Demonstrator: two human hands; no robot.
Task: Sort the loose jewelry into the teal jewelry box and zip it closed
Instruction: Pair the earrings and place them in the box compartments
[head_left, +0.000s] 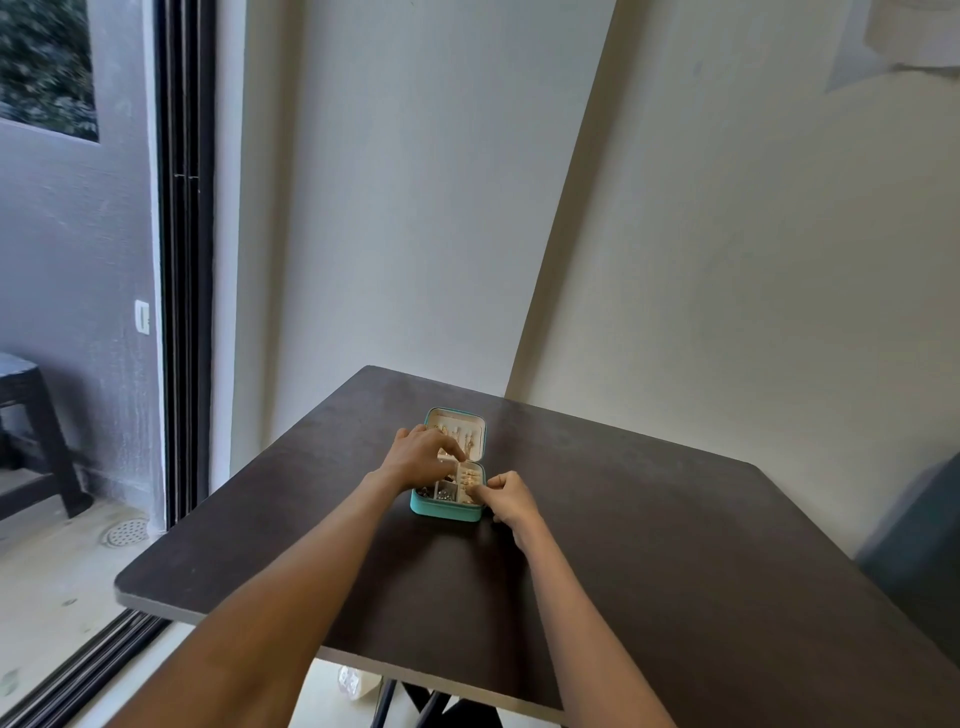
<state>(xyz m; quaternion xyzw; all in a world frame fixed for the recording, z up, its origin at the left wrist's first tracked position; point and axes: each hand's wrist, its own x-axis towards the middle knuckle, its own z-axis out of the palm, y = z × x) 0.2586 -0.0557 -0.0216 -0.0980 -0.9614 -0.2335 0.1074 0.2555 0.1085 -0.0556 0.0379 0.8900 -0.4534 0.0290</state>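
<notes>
The teal jewelry box lies open in the middle of the dark table. Its lid is folded back, with gold earrings hanging on its cream lining. The tray has small compartments holding gold and dark pieces. My left hand hovers over the tray's left half with its fingers bent down into it; what they touch is hidden. My right hand is at the box's right edge, thumb and forefinger pinched together on a gold piece in the right compartment.
The table stands against a pale wall. A sliding glass door frame is on the left, with a dark stool outside. A dark chair or cushion is at the right edge. No loose jewelry shows on the tabletop.
</notes>
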